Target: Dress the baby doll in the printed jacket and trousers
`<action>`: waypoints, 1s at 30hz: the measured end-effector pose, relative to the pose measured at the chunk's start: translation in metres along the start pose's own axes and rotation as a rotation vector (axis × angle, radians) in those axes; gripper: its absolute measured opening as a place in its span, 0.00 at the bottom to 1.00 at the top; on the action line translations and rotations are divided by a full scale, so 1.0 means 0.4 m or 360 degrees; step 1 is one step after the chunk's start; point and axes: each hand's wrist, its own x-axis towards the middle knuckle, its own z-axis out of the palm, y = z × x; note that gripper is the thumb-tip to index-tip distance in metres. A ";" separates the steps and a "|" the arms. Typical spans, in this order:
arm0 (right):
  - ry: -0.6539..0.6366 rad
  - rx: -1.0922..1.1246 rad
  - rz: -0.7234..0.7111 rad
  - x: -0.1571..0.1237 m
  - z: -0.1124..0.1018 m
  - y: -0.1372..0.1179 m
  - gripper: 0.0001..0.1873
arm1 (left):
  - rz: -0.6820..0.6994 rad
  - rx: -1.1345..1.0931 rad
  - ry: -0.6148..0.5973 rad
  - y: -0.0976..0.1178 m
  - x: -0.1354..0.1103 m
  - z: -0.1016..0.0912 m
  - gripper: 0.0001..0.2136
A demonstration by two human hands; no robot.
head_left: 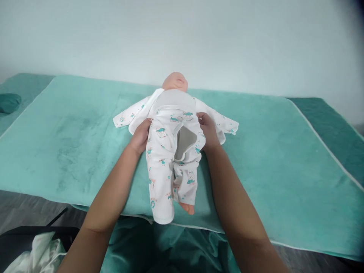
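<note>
Clearly, in the head view, the doll (174, 80) lies on its back between the two hands, its head by the far edge of the surface (273, 159) and its legs pointing to the near edge. The left hand (141, 135) has thumb and fingers pinched on the side of the pants (160, 167), close to the waist. The right hand (207, 131) has bent fingers against the opposite side of the pants; whether they close on the fabric cannot be told, as part of that hand is hidden. Under the doll's back, the jacket (132, 113) spreads open, sleeves out to both sides. One cuff reaches the near edge; a bare foot (187, 209) shows below the other, just short of it.

Green plush covers the surface, with pale piping running near its left and right ends. At its left end sits a darker green bundle (10, 103). A plain pale wall (182, 38) rises behind the far edge. Beyond the near edge, at left, are grey floor (17, 206) and a crumpled white cloth (42, 250).
</note>
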 end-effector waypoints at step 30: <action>0.0274 -0.1117 -0.0327 0.163 0.000 -0.027 0.14 | 0.0654 0.1296 0.0455 0.065 0.150 0.019 0.07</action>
